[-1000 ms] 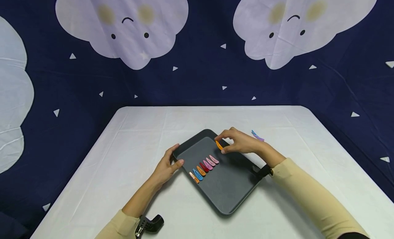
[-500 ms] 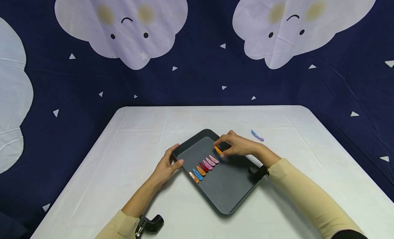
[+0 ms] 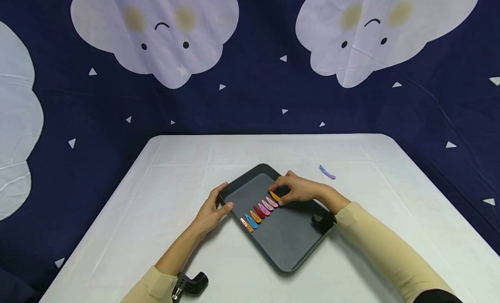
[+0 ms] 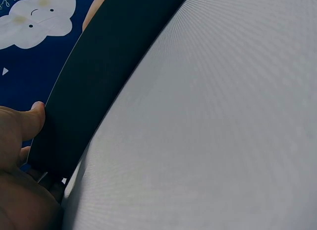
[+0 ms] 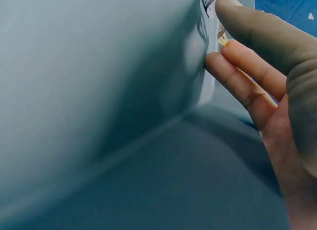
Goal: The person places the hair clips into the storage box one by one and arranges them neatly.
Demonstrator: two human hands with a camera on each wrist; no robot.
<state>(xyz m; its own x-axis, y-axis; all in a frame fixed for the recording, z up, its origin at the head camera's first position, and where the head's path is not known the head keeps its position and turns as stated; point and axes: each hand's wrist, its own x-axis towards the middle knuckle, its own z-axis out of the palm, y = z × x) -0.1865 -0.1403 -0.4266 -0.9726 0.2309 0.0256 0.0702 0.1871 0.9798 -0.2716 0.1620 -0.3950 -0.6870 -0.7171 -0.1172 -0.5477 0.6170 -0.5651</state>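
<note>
My left hand (image 3: 209, 214) grips the corner of a dark grey tray (image 3: 289, 242), thumb over the rim. In the left wrist view, the thumb (image 4: 32, 120) presses against the tray's dark outer side (image 4: 89, 91). My right hand (image 3: 300, 188) pinches a yellow-orange hair clip (image 3: 275, 196) between thumb and fingers, low over the tray. That clip sits beside the far end of a slanting row of several hair clips, among them pink (image 3: 271, 202), red (image 3: 258, 212) and blue (image 3: 251, 221) ones. In the right wrist view, only the clip's tip (image 5: 223, 40) shows by the fingers.
A blue-purple hair clip (image 3: 327, 172) lies on the white-covered table (image 3: 187, 172), beyond the right forearm. Black wrist cameras, such as the left one (image 3: 193, 284), stick out from the sleeves. A dark blue cloth with clouds (image 3: 156, 42) hangs behind the table.
My right hand has moved down and slightly left with the yellow-orange hair clip, bringing it beside the pink clip at the row's end. The left hand and tray have stayed put.
</note>
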